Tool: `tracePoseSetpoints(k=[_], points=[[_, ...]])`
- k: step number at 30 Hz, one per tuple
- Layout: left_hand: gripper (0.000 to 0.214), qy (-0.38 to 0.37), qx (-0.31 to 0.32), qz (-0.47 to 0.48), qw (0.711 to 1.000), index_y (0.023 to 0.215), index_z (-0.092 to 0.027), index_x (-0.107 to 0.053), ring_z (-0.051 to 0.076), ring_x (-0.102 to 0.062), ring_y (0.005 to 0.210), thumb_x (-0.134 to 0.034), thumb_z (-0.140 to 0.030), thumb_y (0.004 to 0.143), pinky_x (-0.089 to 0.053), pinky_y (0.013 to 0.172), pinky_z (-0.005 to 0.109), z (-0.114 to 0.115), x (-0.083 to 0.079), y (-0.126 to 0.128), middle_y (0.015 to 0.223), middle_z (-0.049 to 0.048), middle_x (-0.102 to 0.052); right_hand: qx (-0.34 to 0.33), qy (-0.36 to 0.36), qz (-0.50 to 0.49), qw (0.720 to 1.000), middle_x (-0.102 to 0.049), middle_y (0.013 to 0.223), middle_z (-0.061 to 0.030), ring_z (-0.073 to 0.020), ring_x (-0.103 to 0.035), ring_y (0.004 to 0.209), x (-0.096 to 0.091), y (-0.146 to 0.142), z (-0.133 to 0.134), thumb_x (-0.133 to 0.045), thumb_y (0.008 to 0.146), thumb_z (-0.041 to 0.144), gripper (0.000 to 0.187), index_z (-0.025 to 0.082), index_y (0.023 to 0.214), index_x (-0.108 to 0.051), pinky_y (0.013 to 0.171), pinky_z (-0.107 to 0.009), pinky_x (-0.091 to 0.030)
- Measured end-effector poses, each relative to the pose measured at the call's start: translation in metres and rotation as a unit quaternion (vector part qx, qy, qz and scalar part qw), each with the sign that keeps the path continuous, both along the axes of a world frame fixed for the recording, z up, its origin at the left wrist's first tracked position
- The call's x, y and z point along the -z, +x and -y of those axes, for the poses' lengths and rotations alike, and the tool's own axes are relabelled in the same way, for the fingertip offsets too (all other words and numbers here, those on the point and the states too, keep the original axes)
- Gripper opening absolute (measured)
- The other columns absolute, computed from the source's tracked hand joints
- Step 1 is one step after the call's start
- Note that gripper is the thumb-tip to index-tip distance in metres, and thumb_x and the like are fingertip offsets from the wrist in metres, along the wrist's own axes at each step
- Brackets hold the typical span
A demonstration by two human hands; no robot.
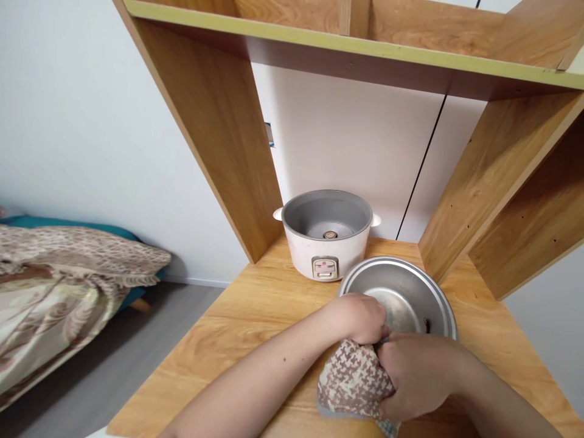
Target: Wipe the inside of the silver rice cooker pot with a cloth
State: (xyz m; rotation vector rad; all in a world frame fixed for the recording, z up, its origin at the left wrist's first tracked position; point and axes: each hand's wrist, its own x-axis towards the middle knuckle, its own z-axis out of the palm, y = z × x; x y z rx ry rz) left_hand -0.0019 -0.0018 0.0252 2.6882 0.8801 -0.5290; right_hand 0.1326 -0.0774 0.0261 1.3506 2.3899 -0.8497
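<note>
A metal inner pot (406,292) stands on the wooden desk (246,340), tilted toward me. My left hand (358,316) grips its near rim. My right hand (420,374) holds a brown-and-white houndstooth cloth (351,380) bunched against the pot's near outer side. Behind the pot sits a white rice cooker body (326,234), its lid off and the grey cavity open, with a heating plate at the bottom.
Wooden shelf uprights (219,134) flank the desk on both sides and a shelf board (347,45) runs overhead. To the left, lower down, is a bed with a patterned blanket (59,286) over a grey floor.
</note>
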Motion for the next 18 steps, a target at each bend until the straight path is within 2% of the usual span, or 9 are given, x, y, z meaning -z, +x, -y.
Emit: tracePoseSetpoints(k=[3,5,8,10,12,16,18], points=[[0.049,-0.008,-0.005,-0.007,1.0,0.106,-0.012,-0.078,0.033,-0.073,0.097,-0.046,-0.048,0.095,-0.057,0.079,0.04,-0.001,0.002,0.001,0.106,0.0213,-0.076,-0.023,0.085,-0.029,0.996,-0.076,0.081,-0.0058,-0.0176,-0.06,0.066,0.0,-0.003,0.006,-0.066,0.073,0.044,0.028,0.018,0.081,-0.075,0.057,-0.028,-0.039],[0.049,-0.012,-0.01,-0.008,1.0,0.107,-0.013,-0.077,0.033,-0.073,0.098,-0.046,-0.049,0.094,-0.057,0.079,0.04,-0.002,0.002,0.001,0.107,0.0212,-0.076,-0.028,0.129,-0.011,0.991,-0.077,0.081,-0.0087,-0.0204,-0.063,0.068,0.0,-0.006,0.012,-0.067,0.076,0.045,0.03,0.016,0.08,-0.076,0.061,-0.031,-0.04],[0.052,-0.014,-0.016,-0.004,1.0,0.109,-0.013,-0.076,0.034,-0.072,0.101,-0.044,-0.05,0.095,-0.057,0.082,0.042,-0.002,0.003,0.001,0.109,0.0215,-0.075,-0.018,0.16,0.055,0.985,-0.078,0.08,-0.013,-0.0252,-0.067,0.069,0.0,-0.011,0.02,-0.066,0.081,0.048,0.035,0.014,0.08,-0.077,0.062,-0.034,-0.039],[0.051,-0.015,-0.018,-0.001,1.0,0.109,-0.012,-0.076,0.035,-0.072,0.102,-0.045,-0.049,0.094,-0.057,0.083,0.043,-0.002,0.003,0.001,0.109,0.0218,-0.075,-0.013,0.164,0.063,0.984,-0.078,0.081,-0.0135,-0.0266,-0.069,0.07,-0.001,-0.012,0.02,-0.066,0.081,0.048,0.036,0.015,0.081,-0.077,0.062,-0.035,-0.039],[0.05,-0.016,-0.018,0.002,1.0,0.109,-0.011,-0.076,0.035,-0.073,0.101,-0.046,-0.048,0.094,-0.057,0.082,0.043,-0.001,0.003,0.001,0.108,0.0224,-0.075,-0.002,0.151,0.035,0.988,-0.078,0.085,-0.0123,-0.0258,-0.069,0.073,-0.002,-0.011,0.017,-0.065,0.08,0.047,0.034,0.016,0.082,-0.077,0.063,-0.034,-0.04],[0.051,-0.016,-0.013,0.008,1.0,0.107,-0.01,-0.077,0.035,-0.073,0.1,-0.045,-0.048,0.095,-0.057,0.082,0.044,-0.002,0.004,0.001,0.109,0.0238,-0.075,0.005,0.033,-0.009,0.999,-0.078,0.088,-0.0069,-0.0207,-0.067,0.072,-0.002,-0.004,0.006,-0.062,0.078,0.052,0.037,0.019,0.087,-0.076,0.057,-0.028,-0.039],[0.05,-0.015,-0.012,0.009,1.0,0.105,-0.01,-0.077,0.035,-0.073,0.099,-0.045,-0.047,0.094,-0.056,0.081,0.043,-0.002,0.005,0.001,0.108,0.0238,-0.075,-0.002,0.02,-0.009,1.0,-0.078,0.091,-0.0075,-0.0212,-0.067,0.075,-0.001,-0.003,0.003,-0.063,0.077,0.056,0.041,0.019,0.088,-0.077,0.057,-0.028,-0.04]])
